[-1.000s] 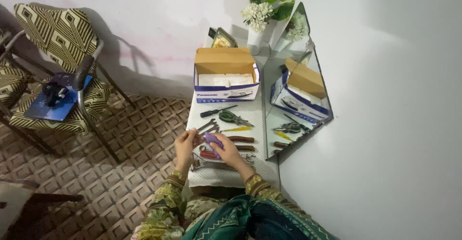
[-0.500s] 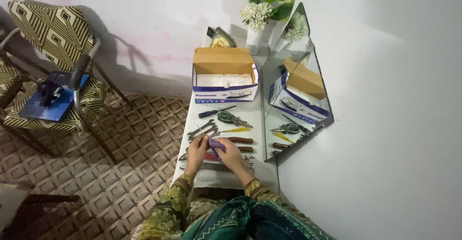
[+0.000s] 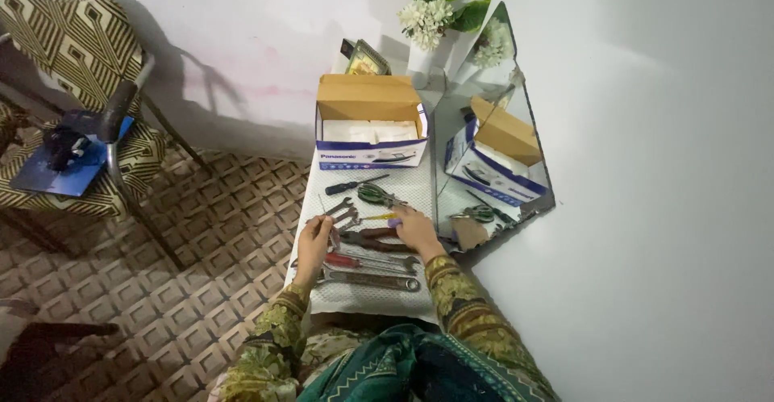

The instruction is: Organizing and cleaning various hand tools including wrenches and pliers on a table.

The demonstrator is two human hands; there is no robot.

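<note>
Purple-handled tool (image 3: 393,223) sits in the right hand (image 3: 415,229) grip; left hand (image 3: 314,237) pinches a thin metal tool (image 3: 323,207).

the counter (image 3: 403,188) wears a matt white cover with a dimpled, cloth-like texture. on it lie dull grey metal spanners (image 3: 371,281), pliers (image 3: 375,241) with glossy red plastic handles and scissors (image 3: 377,195) with green plastic handles. the open box (image 3: 369,99) is matt brown cardboard. a glossy mirror (image 3: 492,152) leans beside it.
</note>
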